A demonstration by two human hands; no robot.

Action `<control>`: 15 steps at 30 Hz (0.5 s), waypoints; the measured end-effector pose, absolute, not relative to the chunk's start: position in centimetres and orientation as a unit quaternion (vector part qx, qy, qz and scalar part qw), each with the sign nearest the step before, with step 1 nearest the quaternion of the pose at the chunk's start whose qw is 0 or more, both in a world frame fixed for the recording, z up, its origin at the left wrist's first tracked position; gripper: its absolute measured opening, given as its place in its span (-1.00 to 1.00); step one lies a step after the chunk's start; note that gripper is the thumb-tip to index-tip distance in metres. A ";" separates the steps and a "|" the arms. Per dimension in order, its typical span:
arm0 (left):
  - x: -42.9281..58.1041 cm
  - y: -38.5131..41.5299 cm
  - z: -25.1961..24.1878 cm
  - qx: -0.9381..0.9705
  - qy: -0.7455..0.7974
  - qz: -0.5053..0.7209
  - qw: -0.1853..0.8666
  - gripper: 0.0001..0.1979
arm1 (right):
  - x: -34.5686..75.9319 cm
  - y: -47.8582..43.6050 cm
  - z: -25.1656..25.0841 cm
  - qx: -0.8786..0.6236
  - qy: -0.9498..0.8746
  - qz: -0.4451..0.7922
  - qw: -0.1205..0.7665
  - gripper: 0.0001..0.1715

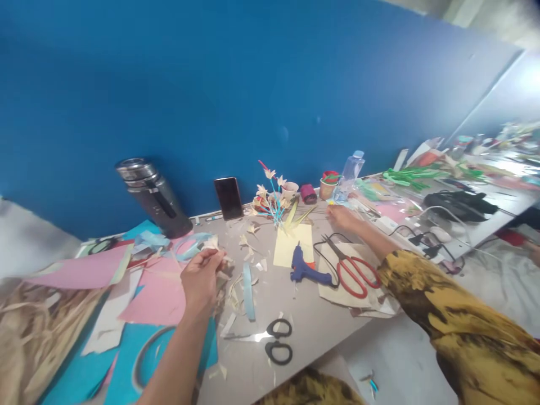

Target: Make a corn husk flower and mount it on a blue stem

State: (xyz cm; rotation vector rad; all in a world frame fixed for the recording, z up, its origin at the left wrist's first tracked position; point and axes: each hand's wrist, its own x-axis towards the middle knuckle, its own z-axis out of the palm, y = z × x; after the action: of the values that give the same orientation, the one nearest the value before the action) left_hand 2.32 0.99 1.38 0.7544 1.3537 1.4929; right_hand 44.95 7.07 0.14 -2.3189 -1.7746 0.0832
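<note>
My left hand (203, 274) pinches a small cream paper flower (212, 242) above the left part of the table. My right hand (345, 217) reaches to the back of the table, fingers drawn together by some thin sticks (321, 211); what they grip is too small to make out. Between my hands, a bunch of cream paper flowers (274, 197) on blue stems stands near the wall. A blue glue gun (310, 271) lies by a yellow paper sheet (284, 253). Red-handled scissors (352, 270) rest below my right hand, and black-handled scissors (276, 340) lie nearer the front.
A dark flask (154, 197) and a phone (228, 198) lean toward the blue wall. A plastic bottle (350, 177) and a small pot (328, 185) stand behind my right hand. Pink paper (158, 292) and a tape roll (141, 360) lie left. Power cords (430, 242) run at right.
</note>
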 end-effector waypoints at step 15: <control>-0.5 1.3 4.9 0.314 0.463 0.699 0.445 -0.72 | 50.0 8.2 -1.3 -0.650 -0.751 0.095 0.068 -0.84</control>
State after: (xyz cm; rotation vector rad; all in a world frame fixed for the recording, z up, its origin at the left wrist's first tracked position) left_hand -0.52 1.32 4.87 0.7773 1.1461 1.7328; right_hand 50.04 8.24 -1.33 -1.9589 -2.2609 0.2874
